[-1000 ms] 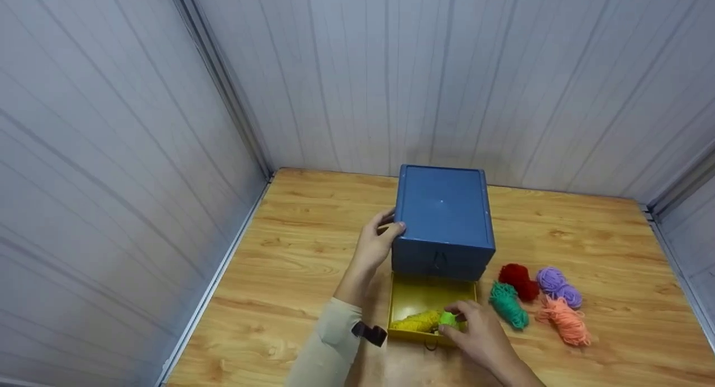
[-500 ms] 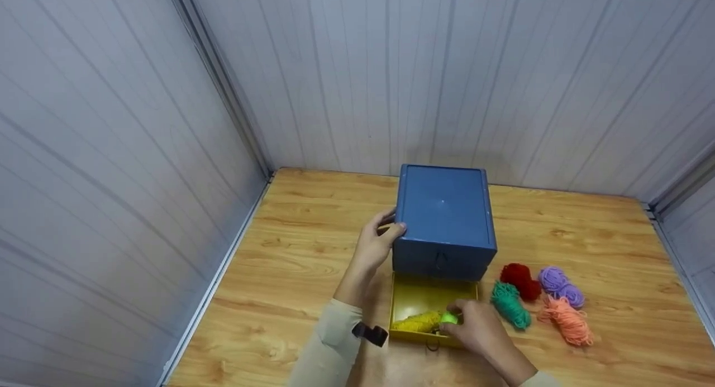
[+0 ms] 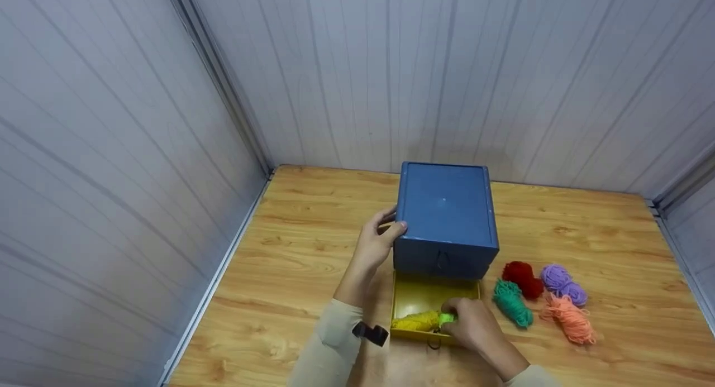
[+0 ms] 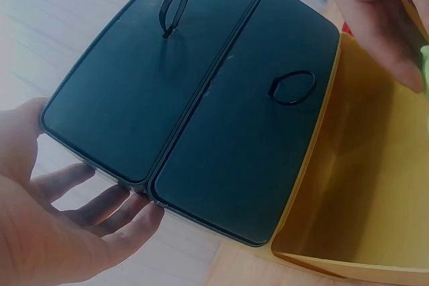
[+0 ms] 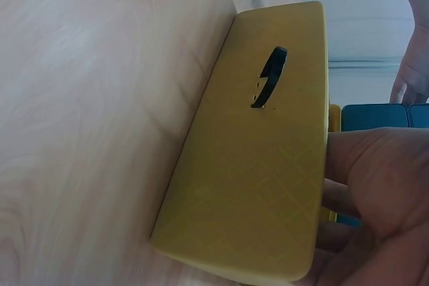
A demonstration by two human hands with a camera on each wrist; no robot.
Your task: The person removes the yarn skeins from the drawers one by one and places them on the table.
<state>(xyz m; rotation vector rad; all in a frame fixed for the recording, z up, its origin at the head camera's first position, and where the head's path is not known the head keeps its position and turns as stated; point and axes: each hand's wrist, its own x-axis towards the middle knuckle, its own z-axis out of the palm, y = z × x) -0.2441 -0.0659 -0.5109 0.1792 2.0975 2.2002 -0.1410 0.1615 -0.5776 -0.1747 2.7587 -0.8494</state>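
Observation:
My left hand (image 3: pixel 377 242) holds the left front corner of a blue drawer cabinet (image 3: pixel 446 202), thumb on the top edge and fingers along the side. Below the blue drawers a yellow drawer (image 3: pixel 408 297) is pulled out towards me. In its front part lies a yellow yarn skein (image 3: pixel 416 322). My right hand (image 3: pixel 473 324) reaches in at the drawer's right front and pinches a light green yarn skein (image 3: pixel 446 319), mostly hidden by the fingers. In the right wrist view that hand's fingers pass behind the drawer's front panel (image 5: pixel 248 145).
Right of the drawer lie a red skein (image 3: pixel 523 280), a teal skein (image 3: pixel 513 304), a purple skein (image 3: pixel 563 285) and a peach skein (image 3: pixel 571 319) on the wooden table (image 3: pixel 301 230). Pale panel walls (image 3: pixel 346 85) stand behind and at the sides.
The right hand has sunk slightly lower into the drawer, and its fingers have drawn closer round the light green skein. The left hand stays on the cabinet.

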